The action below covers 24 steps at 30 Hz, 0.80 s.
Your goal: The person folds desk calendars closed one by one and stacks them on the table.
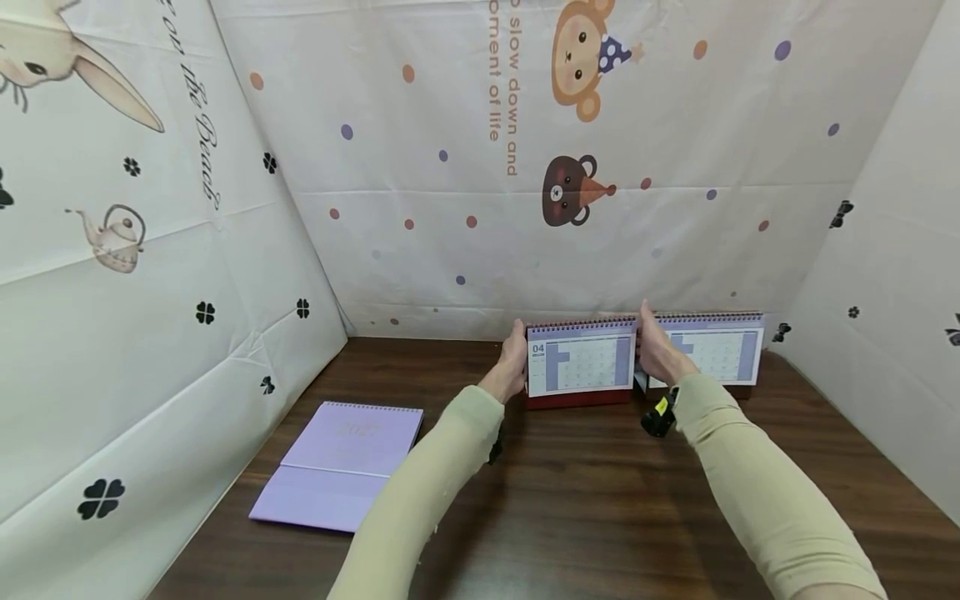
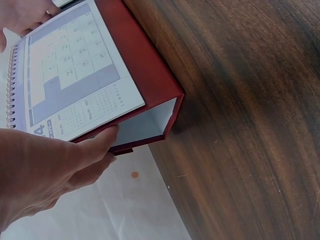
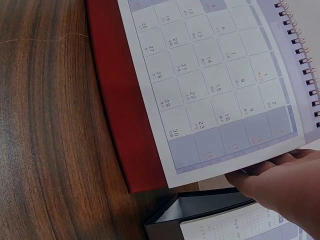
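A red desk calendar with a spiral-bound lilac-and-white page marked 04 stands tent-like on the table near the back wall. My left hand rests against its left side, thumb and fingers extended along the edge in the left wrist view. On the opposite side my right hand touches the calendar's edge, its fingertips partly hidden behind the page in the right wrist view. Just right of it, partly behind my right hand, stands a black-based desk calendar. The red calendar's back is hidden.
A lilac calendar lies spread on the left of the brown wooden table, my left sleeve covering part of it. White printed sheets rise as walls at the back and both sides.
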{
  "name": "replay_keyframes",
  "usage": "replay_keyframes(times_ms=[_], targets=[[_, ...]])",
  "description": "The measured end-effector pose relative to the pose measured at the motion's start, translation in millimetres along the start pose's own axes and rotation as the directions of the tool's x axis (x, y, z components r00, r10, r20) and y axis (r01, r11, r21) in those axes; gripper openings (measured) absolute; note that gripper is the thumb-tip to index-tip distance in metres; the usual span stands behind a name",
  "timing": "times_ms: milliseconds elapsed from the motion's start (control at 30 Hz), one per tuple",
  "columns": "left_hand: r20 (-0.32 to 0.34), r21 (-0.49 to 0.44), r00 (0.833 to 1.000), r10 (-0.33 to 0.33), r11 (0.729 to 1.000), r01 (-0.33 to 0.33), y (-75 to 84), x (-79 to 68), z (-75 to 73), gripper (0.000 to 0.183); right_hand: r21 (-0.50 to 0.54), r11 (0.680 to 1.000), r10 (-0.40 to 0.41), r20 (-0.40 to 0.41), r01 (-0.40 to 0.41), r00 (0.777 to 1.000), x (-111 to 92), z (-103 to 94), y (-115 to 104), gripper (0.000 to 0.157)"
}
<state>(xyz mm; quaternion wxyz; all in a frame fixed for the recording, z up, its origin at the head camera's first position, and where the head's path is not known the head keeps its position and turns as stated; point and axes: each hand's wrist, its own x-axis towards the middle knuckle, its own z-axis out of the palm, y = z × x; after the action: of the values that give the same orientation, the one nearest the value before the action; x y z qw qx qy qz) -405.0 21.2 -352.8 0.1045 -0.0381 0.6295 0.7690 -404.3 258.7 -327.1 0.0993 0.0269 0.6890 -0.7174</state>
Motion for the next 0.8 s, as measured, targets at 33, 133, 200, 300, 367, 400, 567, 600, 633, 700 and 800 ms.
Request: replay_keyframes(times_ms=[33, 133, 200, 300, 367, 400, 567, 600, 633, 700, 800], targets=[[-0.002, 0.005, 1.0, 0.0, 1.0, 0.0, 0.9, -0.5, 0.8, 0.065, 0.015, 1.0, -0.007, -0.009, 0.007, 1.0, 0.4, -0.4, -0.6, 0.082], [-0.001, 0.033, 1.0, 0.001, 0.999, -0.001, 4.1, -2.6, 3.1, 0.069, 0.069, 0.997, -0.036, -0.016, 0.037, 0.999, 1.6, -1.7, -3.2, 0.079], [0.003, 0.046, 1.0, -0.001, 0.999, 0.001, 6.5, -3.9, 4.6, 0.072, 0.101, 0.993, -0.062, -0.015, 0.063, 0.998, 3.3, -2.6, -5.2, 0.079], [-0.002, 0.057, 1.0, -0.002, 0.998, 0.002, 10.0, -5.0, 6.5, 0.074, 0.102, 0.99, -0.094, -0.001, 0.094, 0.996, 6.1, -3.0, -8.3, 0.081], [-0.001, 0.051, 1.0, -0.005, 0.999, 0.005, 12.8, -5.2, 7.1, 0.075, 0.078, 0.992, -0.1, -0.006, 0.1, 0.995, 7.7, -3.0, -10.3, 0.084], [0.002, 0.044, 1.0, -0.004, 0.999, 0.003, 14.2, -5.2, 7.5, 0.075, 0.065, 0.992, -0.104, -0.008, 0.104, 0.995, 8.1, -2.9, -11.5, 0.085], [0.026, -0.022, 0.999, 0.031, 0.999, -0.03, 21.3, -3.3, 9.1, 0.072, 0.044, 0.993, -0.112, -0.005, 0.113, 0.994, 7.1, -3.0, -17.5, 0.087], [0.03, -0.031, 0.999, 0.043, 0.999, -0.042, 22.5, -2.8, 9.4, 0.07, 0.038, 0.993, -0.116, 0.006, 0.115, 0.993, 6.3, -2.9, -18.8, 0.088], [0.033, -0.036, 0.998, 0.055, 0.998, -0.054, 23.7, -2.1, 9.4, 0.069, 0.028, 0.993, -0.115, 0.015, 0.115, 0.993, 5.3, -2.7, -19.9, 0.089], [0.034, -0.045, 0.997, 0.074, 0.996, -0.073, 26.0, -1.6, 9.9, 0.066, -0.008, 0.993, -0.119, 0.03, 0.119, 0.992, 3.4, -2.4, -22.1, 0.089], [0.031, -0.056, 0.995, 0.093, 0.994, -0.091, 29.1, -2.0, 10.4, 0.063, -0.067, 0.99, -0.119, 0.039, 0.121, 0.992, 5.3, -2.2, -23.4, 0.092]])
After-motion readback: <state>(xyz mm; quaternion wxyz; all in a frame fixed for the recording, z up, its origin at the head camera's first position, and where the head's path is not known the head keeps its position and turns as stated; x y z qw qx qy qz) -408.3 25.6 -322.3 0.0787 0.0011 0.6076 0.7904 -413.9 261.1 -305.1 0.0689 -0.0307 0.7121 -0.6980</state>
